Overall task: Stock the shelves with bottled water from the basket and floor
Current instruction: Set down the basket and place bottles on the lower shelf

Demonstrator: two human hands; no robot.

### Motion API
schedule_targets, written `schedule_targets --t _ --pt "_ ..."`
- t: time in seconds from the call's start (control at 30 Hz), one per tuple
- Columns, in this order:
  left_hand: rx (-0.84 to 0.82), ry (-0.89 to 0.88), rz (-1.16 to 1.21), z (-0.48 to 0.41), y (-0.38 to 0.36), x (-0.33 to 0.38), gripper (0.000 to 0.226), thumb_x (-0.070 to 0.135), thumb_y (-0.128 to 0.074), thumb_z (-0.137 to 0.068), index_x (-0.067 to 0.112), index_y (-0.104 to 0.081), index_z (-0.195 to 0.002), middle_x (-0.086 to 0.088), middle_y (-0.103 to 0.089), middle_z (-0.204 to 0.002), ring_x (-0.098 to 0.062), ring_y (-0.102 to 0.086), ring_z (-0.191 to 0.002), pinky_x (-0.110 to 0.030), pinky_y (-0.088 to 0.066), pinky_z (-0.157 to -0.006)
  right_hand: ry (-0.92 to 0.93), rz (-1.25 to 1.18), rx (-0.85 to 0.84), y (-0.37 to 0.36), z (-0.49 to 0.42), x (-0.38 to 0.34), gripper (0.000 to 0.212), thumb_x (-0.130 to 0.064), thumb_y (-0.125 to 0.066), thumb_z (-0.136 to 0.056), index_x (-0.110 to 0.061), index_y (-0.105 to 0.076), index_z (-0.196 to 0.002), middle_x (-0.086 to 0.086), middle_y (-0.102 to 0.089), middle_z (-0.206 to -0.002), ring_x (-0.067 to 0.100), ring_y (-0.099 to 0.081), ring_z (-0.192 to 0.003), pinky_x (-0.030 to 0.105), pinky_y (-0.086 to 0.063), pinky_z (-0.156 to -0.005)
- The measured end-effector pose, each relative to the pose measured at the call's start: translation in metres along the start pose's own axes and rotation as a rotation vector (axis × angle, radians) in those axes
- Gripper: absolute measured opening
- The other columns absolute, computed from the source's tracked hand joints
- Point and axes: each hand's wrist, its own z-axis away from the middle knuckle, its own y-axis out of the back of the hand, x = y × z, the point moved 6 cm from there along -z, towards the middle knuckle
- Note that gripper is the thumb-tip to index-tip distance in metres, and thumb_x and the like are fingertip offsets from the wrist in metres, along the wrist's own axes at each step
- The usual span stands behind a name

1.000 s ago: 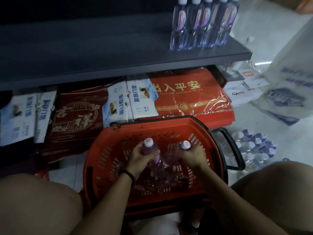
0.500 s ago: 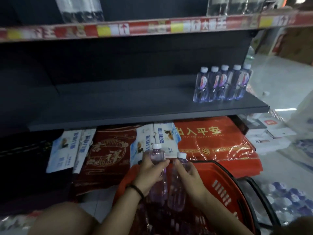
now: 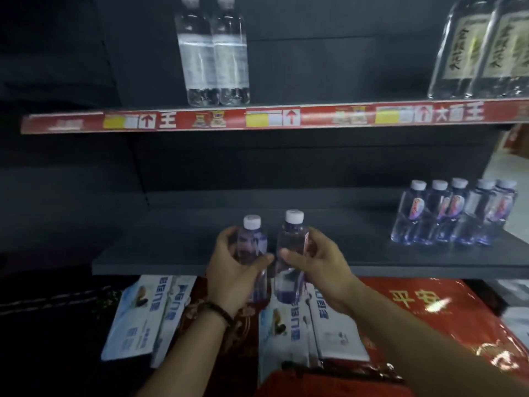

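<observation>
Our left hand (image 3: 229, 275) curls its fingers round the first bottle (image 3: 253, 243), our right hand (image 3: 322, 267) round the second bottle (image 3: 290, 247), both upright before the shelf (image 3: 171, 250). On it a row of five bottles (image 3: 455, 217) stands well right of our fingers.

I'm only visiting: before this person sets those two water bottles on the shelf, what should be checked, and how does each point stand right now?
1. The left hand grips the left clear plastic white-capped bottle: ok.
2. The right hand grips the right clear plastic white-capped bottle: ok.
3. Both bottles roughly upright, caps on: ok.
4. Bare space on the dark grey metal shelf ahead of the hands: ok.
5. The row of five shelved bottles stands far right, apart from the hands: ok.
6. Caps screwed tight: cannot tell.
</observation>
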Motion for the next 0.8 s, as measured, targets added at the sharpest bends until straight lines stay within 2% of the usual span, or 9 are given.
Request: schedule_targets --t 0.07,0.13,0.2,0.33,0.4,0.43,0.57,0.73,0.8 --pt "0.084 -0.036 -0.028 -0.034 0.007 -0.001 0.05 0.029 -0.097 -0.072 0.033 -0.068 -0.113 0.017 -0.075 -0.101 0.007 -0.07 -0.092 -0.02 -0.057 -0.082 0.026 0.12 0.005 -0.009 -0.032 -0.006 0.031 -0.005 -0.083 -0.089 -0.016 -0.073 -0.115 0.0 -0.081 -0.101 0.018 -0.079 -0.094 0.031 -0.064 -0.079" --pt "0.12 -0.073 -0.052 -0.065 0.012 -0.004 0.043 0.027 -0.096 -0.075 0.028 -0.071 -0.11 0.021 -0.072 -0.096 0.02 -0.064 -0.084 -0.003 -0.05 -0.075 0.048 0.234 0.029 -0.019 -0.064 -0.003 0.033 -0.012 -0.087 -0.086 -0.026 -0.075 -0.114 -0.006 -0.081 -0.101 0.012 -0.077 -0.096 0.033 -0.064 -0.084" --pt "0.15 -0.083 -0.056 -0.088 0.016 -0.013 0.054 0.026 -0.096 -0.076 0.032 -0.066 -0.12 0.026 -0.068 -0.1 0.027 -0.06 -0.084 0.003 -0.045 -0.072 0.042 0.296 0.054 -0.03 -0.093 0.009 0.041 -0.019 -0.088 -0.085 -0.032 -0.072 -0.121 -0.008 -0.08 -0.106 0.01 -0.075 -0.101 0.039 -0.062 -0.094" --pt "0.183 -0.076 -0.02 -0.111 0.019 -0.045 0.067 0.031 -0.089 -0.085 0.039 -0.052 -0.141 0.022 -0.067 -0.116 0.007 -0.063 -0.098 -0.015 -0.05 -0.09 0.047 0.355 0.13 -0.045 -0.133 0.03 0.049 -0.025 -0.087 -0.087 -0.031 -0.068 -0.131 -0.012 -0.077 -0.112 0.005 -0.072 -0.102 0.03 -0.06 -0.095" --pt "0.119 -0.074 -0.029 -0.12 0.013 -0.059 0.074 0.026 -0.086 -0.089 0.043 -0.042 -0.146 0.023 -0.064 -0.117 0.006 -0.063 -0.1 -0.013 -0.049 -0.088 0.042 0.365 0.147 -0.051 -0.146 0.035 0.045 -0.025 -0.086 -0.088 -0.032 -0.068 -0.128 -0.013 -0.077 -0.11 0.001 -0.071 -0.098 0.017 -0.057 -0.085" --pt "0.068 -0.084 -0.063 -0.124 0.009 -0.062 0.078 0.021 -0.085 -0.09 0.046 -0.039 -0.147 0.025 -0.063 -0.116 0.007 -0.063 -0.099 -0.008 -0.048 -0.084 0.039 0.384 0.133 -0.056 -0.153 0.038 0.045 -0.025 -0.085 -0.088 -0.033 -0.067 -0.128 -0.013 -0.077 -0.111 0.001 -0.071 -0.099 0.017 -0.056 -0.085" --pt "-0.015 -0.102 -0.188 -0.143 0.004 -0.078 0.084 0.011 -0.085 -0.086 0.048 -0.037 -0.143 0.018 -0.065 -0.121 -0.003 -0.067 -0.108 -0.011 -0.049 -0.082 0.028 0.44 0.081 -0.07 -0.183 0.046 0.048 -0.021 -0.084 -0.089 -0.035 -0.065 -0.13 -0.013 -0.076 -0.115 0.008 -0.071 -0.106 0.033 -0.059 -0.097" --pt "0.045 -0.074 -0.366 -0.171 0.006 -0.096 0.074 0.028 -0.094 -0.077 0.034 -0.041 -0.128 0.004 -0.068 -0.121 -0.017 -0.068 -0.108 -0.042 -0.061 -0.093 -0.078 0.442 0.041 -0.074 -0.212 0.065 0.033 -0.019 -0.08 -0.093 -0.026 -0.069 -0.124 -0.006 -0.076 -0.114 0.015 -0.073 -0.107 0.039 -0.06 -0.099" --pt "0.066 -0.056 -0.389 -0.177 0.004 -0.098 0.075 0.031 -0.095 -0.075 0.03 -0.042 -0.129 -0.002 -0.066 -0.124 -0.021 -0.067 -0.111 -0.046 -0.06 -0.096 -0.096 0.449 0.033 -0.073 -0.215 0.066 0.033 -0.018 -0.079 -0.094 -0.023 -0.068 -0.125 -0.003 -0.076 -0.117 0.019 -0.073 -0.11 0.041 -0.06 -0.1"
